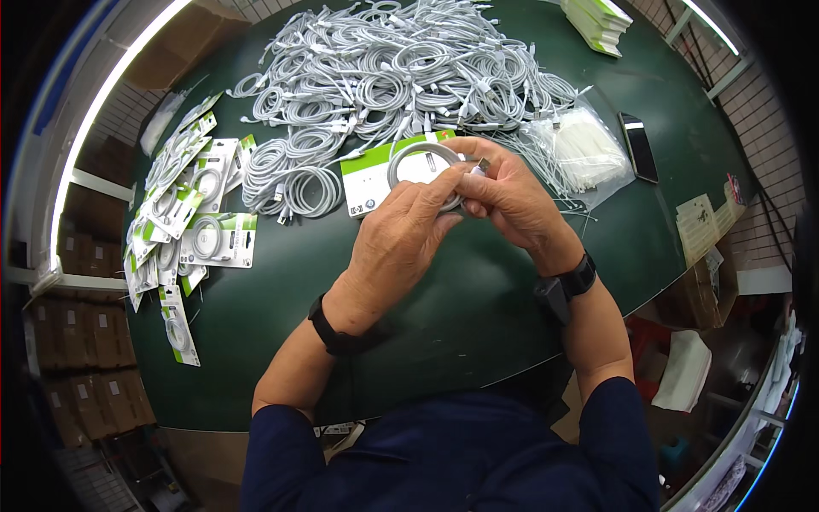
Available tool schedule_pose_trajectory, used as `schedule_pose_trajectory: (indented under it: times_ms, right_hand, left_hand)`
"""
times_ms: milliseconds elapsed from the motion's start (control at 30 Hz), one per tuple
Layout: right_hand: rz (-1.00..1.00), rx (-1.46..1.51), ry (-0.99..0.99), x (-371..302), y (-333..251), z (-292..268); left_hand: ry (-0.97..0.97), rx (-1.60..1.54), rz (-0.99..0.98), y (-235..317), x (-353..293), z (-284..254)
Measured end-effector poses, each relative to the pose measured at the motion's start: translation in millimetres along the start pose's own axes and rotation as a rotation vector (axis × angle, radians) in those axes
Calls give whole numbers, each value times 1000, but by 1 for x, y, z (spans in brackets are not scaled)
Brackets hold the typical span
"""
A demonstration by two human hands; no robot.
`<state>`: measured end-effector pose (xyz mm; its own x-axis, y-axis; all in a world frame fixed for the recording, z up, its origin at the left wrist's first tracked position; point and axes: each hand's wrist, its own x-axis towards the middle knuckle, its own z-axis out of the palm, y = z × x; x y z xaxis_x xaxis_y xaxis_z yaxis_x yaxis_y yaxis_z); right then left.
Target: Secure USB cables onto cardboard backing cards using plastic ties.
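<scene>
Both my hands meet over the middle of the green table, closed on one coiled white USB cable (398, 162). My left hand (401, 230) pinches the coil's lower side. My right hand (516, 200) grips its right side, and a metal USB plug (483, 165) sticks up between the fingers. Behind the coil is a white and green packaging card (363, 183), partly covered by the cable and my hands. Whether the card lies on the table or is held too, I cannot tell. Several coiled cables (294, 175) lie just left of the card.
A big heap of coiled white cables (401, 68) spreads across the far table. Carded cables (205, 239) are piled at the left. To the right lie a bag of white zip ties (589, 149) and a phone (638, 147). A stack of cards (597, 24) stands far right.
</scene>
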<state>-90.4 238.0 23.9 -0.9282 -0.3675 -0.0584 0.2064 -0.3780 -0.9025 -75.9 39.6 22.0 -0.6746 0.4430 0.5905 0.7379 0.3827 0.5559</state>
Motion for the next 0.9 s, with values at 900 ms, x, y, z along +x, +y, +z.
schedule_pose_trajectory:
  times_ms: [900]
  right_hand:
    - [-100, -333, -87, 0, -4, -5]
  left_hand:
    - [-40, -568, -420, -7, 2, -18]
